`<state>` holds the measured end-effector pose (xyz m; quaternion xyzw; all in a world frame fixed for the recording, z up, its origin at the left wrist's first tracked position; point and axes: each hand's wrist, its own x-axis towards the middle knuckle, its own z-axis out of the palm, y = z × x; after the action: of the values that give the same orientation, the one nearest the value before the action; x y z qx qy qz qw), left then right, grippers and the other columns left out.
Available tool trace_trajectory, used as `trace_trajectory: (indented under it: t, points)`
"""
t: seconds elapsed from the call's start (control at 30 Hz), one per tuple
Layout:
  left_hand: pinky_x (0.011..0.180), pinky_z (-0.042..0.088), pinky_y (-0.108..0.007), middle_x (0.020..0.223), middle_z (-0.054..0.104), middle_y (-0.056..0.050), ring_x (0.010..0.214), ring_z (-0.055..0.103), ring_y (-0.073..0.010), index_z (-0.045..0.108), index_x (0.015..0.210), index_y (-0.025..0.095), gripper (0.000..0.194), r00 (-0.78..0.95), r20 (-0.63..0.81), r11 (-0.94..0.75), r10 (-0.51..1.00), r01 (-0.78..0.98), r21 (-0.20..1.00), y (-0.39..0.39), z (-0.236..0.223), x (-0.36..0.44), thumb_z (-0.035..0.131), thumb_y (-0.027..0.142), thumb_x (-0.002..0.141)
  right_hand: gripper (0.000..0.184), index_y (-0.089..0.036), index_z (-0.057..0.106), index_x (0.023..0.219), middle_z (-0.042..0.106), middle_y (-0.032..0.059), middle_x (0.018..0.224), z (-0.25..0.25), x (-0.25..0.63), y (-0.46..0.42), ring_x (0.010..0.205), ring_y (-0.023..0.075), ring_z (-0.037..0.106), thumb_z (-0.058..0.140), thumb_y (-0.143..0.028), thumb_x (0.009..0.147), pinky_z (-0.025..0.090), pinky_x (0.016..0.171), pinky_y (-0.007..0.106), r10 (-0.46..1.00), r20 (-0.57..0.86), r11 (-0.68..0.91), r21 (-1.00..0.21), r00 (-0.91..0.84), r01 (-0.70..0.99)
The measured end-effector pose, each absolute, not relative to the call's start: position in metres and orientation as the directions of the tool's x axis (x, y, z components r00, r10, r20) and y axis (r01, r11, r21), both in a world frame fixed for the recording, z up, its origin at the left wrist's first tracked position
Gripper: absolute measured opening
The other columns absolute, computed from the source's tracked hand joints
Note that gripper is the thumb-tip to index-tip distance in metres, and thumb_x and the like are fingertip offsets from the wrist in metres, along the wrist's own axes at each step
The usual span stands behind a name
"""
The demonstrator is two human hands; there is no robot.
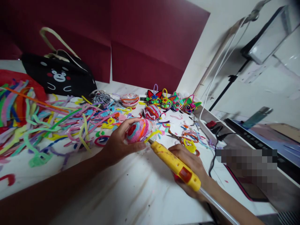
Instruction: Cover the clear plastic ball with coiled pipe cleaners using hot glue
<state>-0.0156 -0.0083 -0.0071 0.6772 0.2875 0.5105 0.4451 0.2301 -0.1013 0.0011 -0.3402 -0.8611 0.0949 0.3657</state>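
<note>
My left hand (118,140) is wrapped round a round ball of coiled pink, red and yellow pipe cleaners (138,130), held just above the white table (131,190). My right hand (191,165) grips a yellow glue gun (174,164). Its nozzle points up-left and touches the lower right side of the ball. A glue stick juts from the back of the gun toward me.
Loose pipe cleaners (53,122) of many colours cover the left of the table. Several finished pipe-cleaner animal heads (173,102) stand in a row at the back. Scissors (174,136) lie right of the ball. A black bear bag (58,76) sits back left. A power strip (211,125) and cables run along the right edge.
</note>
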Motion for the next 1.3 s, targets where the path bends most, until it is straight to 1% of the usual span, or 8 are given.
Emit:
trace_trajectory:
  t: [0.13, 0.33, 0.63, 0.73, 0.9, 1.03, 1.2, 1.3]
  points:
    - [0.099, 0.049, -0.035, 0.122, 0.067, -0.008, 0.123, 0.058, -0.0303, 0.057, 0.126, 0.021, 0.073, 0.292, 0.412, -0.416, 0.863, -0.052, 0.908, -0.012, -0.004, -0.015, 0.088, 0.043, 0.063, 0.017, -0.021, 0.051, 0.101, 0.059, 0.0066, 0.093, -0.001, 0.231, -0.102, 0.081, 0.0201, 0.058, 0.054, -0.017, 0.085, 0.047, 0.065, 0.032, 0.657, 0.568, 0.745, -0.393, -0.495, 0.538]
    - [0.09, 0.05, -0.03, 0.115, 0.07, -0.006, 0.115, 0.062, -0.0275, 0.058, 0.124, 0.021, 0.072, 0.3, 0.39, -0.38, 0.871, -0.091, 0.92, -0.017, -0.001, -0.013, 0.089, 0.041, 0.063, 0.011, -0.023, 0.05, 0.098, 0.058, 0.0052, 0.088, -0.005, 0.233, -0.103, 0.077, 0.0201, 0.057, 0.05, -0.021, 0.087, 0.046, 0.063, 0.033, 0.661, 0.595, 0.731, -0.37, -0.458, 0.574]
    - [0.086, 0.05, -0.028, 0.112, 0.07, -0.005, 0.106, 0.064, -0.0237, 0.057, 0.122, 0.021, 0.068, 0.315, 0.381, -0.365, 0.869, -0.112, 0.924, -0.018, 0.0, -0.012, 0.088, 0.038, 0.064, 0.019, -0.021, 0.053, 0.101, 0.058, 0.0053, 0.086, -0.007, 0.234, -0.102, 0.074, 0.0202, 0.056, 0.054, -0.021, 0.082, 0.042, 0.058, 0.033, 0.653, 0.63, 0.729, -0.369, -0.421, 0.577]
    - [0.087, 0.05, -0.028, 0.111, 0.07, -0.005, 0.106, 0.064, -0.0243, 0.057, 0.122, 0.021, 0.067, 0.324, 0.38, -0.361, 0.866, -0.12, 0.925, -0.018, 0.0, -0.013, 0.088, 0.037, 0.065, 0.018, -0.021, 0.052, 0.097, 0.057, 0.0056, 0.085, -0.007, 0.233, -0.103, 0.072, 0.0203, 0.056, 0.056, -0.026, 0.08, 0.042, 0.058, 0.033, 0.652, 0.622, 0.737, -0.384, -0.434, 0.556]
    - [0.088, 0.051, -0.031, 0.112, 0.07, -0.004, 0.109, 0.064, -0.0258, 0.056, 0.123, 0.022, 0.067, 0.338, 0.365, -0.347, 0.867, -0.113, 0.931, -0.017, 0.0, -0.014, 0.088, 0.037, 0.066, 0.012, -0.022, 0.049, 0.094, 0.057, 0.0051, 0.083, -0.007, 0.233, -0.104, 0.073, 0.0201, 0.056, 0.053, -0.024, 0.082, 0.044, 0.059, 0.032, 0.654, 0.599, 0.739, -0.377, -0.462, 0.558]
    - [0.089, 0.051, -0.033, 0.113, 0.07, -0.005, 0.109, 0.064, -0.0269, 0.056, 0.121, 0.022, 0.065, 0.34, 0.375, -0.36, 0.863, -0.108, 0.927, -0.016, 0.001, -0.014, 0.087, 0.037, 0.066, 0.014, -0.023, 0.05, 0.096, 0.057, 0.0047, 0.083, -0.006, 0.233, -0.105, 0.072, 0.0201, 0.057, 0.053, -0.023, 0.082, 0.044, 0.059, 0.032, 0.658, 0.591, 0.738, -0.379, -0.467, 0.559]
    - [0.088, 0.052, -0.035, 0.111, 0.07, -0.006, 0.108, 0.065, -0.028, 0.056, 0.12, 0.022, 0.062, 0.349, 0.371, -0.354, 0.86, -0.113, 0.928, -0.018, 0.001, -0.013, 0.086, 0.036, 0.067, 0.014, -0.023, 0.05, 0.095, 0.057, 0.0042, 0.083, -0.006, 0.233, -0.105, 0.071, 0.0204, 0.057, 0.055, -0.023, 0.082, 0.045, 0.059, 0.033, 0.659, 0.611, 0.73, -0.379, -0.439, 0.57]
    - [0.087, 0.053, -0.034, 0.11, 0.07, -0.006, 0.111, 0.064, -0.0283, 0.057, 0.119, 0.022, 0.061, 0.343, 0.363, -0.351, 0.866, -0.1, 0.931, -0.02, 0.002, -0.013, 0.086, 0.036, 0.066, 0.013, -0.024, 0.051, 0.095, 0.056, 0.0027, 0.082, -0.005, 0.233, -0.104, 0.069, 0.019, 0.056, 0.053, -0.018, 0.084, 0.046, 0.06, 0.032, 0.664, 0.629, 0.711, -0.36, -0.406, 0.604]
